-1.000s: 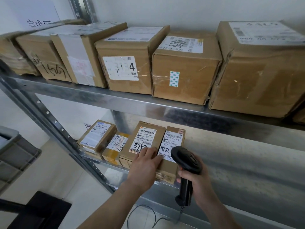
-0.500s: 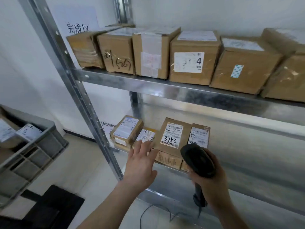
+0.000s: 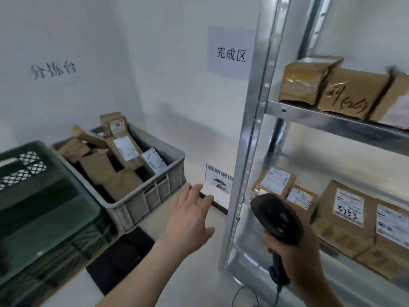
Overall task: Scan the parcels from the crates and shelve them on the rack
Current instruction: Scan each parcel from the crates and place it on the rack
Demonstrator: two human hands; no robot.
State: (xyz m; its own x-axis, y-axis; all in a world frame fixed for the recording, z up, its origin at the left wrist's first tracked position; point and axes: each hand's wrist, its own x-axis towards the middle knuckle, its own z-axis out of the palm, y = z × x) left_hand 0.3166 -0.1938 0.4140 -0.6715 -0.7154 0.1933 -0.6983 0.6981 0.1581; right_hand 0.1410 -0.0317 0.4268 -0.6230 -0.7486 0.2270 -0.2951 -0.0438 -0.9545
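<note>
My left hand [image 3: 190, 220] hangs in the air with fingers spread, holding nothing, between the grey crate [image 3: 146, 196] and the rack's front post [image 3: 247, 151]. Several brown parcels [image 3: 124, 149] lie jumbled in that crate. My right hand [image 3: 296, 258] grips a black barcode scanner [image 3: 276, 220] in front of the rack's lower shelf. On that shelf stand labelled parcels, one marked 3753 [image 3: 347, 209]. More cardboard parcels [image 3: 309, 80] sit on the upper shelf.
A dark green crate [image 3: 42, 207] stands at the near left beside the grey one. A black mat [image 3: 121, 258] lies on the floor below. Paper signs hang on the white wall [image 3: 230, 52]. The scanner's cable [image 3: 243, 293] trails down.
My view has swung left from the rack toward the crates. My left hand has come off the shelved parcels and moved left, out past the post. The scanner stays in my right hand.
</note>
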